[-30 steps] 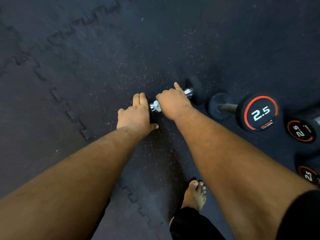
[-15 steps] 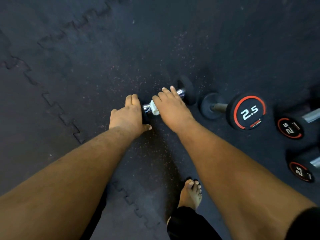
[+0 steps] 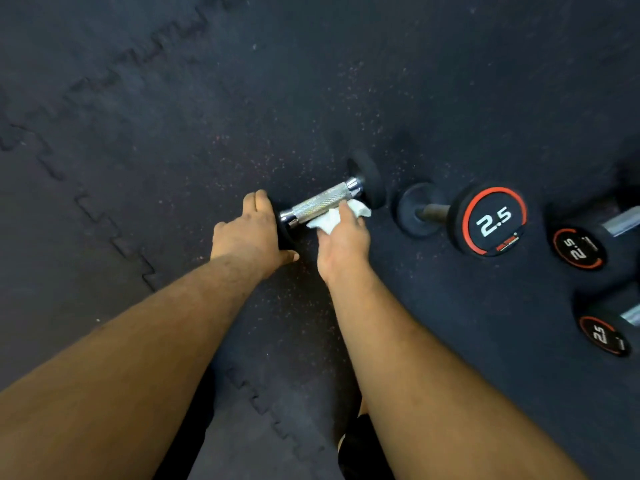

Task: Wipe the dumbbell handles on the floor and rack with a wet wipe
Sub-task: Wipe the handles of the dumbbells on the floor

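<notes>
A small dumbbell with black ends lies on the dark rubber floor, and its knurled chrome handle (image 3: 323,201) is bare along the top. My left hand (image 3: 251,233) is curled over the near black end and grips it. My right hand (image 3: 343,240) holds a crumpled white wet wipe (image 3: 332,218) against the underside of the handle, palm turned partly up. A second dumbbell marked 2.5 with a red ring (image 3: 491,220) lies just to the right, its dark handle (image 3: 434,213) untouched.
Two more 2.5 dumbbells (image 3: 576,249) (image 3: 602,334) lie at the right edge, partly cut off. Interlocking mat seams (image 3: 114,233) run across the floor on the left. Dark clothing (image 3: 360,452) shows at the bottom.
My right hand has come off the top of the handle and turned under it with the wipe, so the chrome handle now shows. My left hand stays on the near end.
</notes>
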Tool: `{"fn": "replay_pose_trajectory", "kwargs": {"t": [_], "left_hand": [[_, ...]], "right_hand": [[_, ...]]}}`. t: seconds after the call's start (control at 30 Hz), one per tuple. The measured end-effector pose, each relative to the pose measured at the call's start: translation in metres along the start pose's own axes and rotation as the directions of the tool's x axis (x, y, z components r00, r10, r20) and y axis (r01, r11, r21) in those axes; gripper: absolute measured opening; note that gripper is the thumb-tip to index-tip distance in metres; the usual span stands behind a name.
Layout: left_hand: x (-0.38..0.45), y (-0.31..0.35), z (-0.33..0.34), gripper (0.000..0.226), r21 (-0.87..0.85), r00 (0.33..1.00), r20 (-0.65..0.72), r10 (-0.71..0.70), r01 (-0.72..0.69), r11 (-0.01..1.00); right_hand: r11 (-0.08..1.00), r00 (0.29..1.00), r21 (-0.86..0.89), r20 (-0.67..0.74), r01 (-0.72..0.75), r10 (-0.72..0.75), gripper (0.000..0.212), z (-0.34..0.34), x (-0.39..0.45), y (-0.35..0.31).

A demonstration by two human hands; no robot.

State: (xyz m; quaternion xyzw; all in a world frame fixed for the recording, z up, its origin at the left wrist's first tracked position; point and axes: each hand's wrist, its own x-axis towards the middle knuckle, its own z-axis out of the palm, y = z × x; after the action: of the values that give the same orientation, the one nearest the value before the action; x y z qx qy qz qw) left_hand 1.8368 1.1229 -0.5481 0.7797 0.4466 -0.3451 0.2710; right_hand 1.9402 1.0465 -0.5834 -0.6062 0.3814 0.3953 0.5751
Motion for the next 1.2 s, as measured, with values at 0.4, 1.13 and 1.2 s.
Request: {"fn": "replay_pose_trajectory", "kwargs": {"t": [0.4, 1.13, 1.2], "left_hand": [[0.000, -0.001, 0.006, 0.122, -0.026, 1.000, -0.024, -0.003, 0.003, 1.000], [0.001, 0.000, 0.013, 0.120, -0.036, 0.999, -0.045, 0.000, -0.002, 0.999], [0.000, 0.000, 0.013, 0.120, -0.037, 0.999, -0.049, -0.007, 0.005, 0.999]], "right_hand": [[0.976, 0.999, 0.217, 0.014, -0.032, 0.030, 0.014, 0.022, 0.016, -0.025], [0.995, 0.994, 0.078, 0.087, -0.069, 0.063, 0.004, 0.022, 0.020, -0.020], [0.993, 0.996, 0.113, 0.089, -0.041, 0.030, 0.017, 0.016, 0.012, -0.010]]}}
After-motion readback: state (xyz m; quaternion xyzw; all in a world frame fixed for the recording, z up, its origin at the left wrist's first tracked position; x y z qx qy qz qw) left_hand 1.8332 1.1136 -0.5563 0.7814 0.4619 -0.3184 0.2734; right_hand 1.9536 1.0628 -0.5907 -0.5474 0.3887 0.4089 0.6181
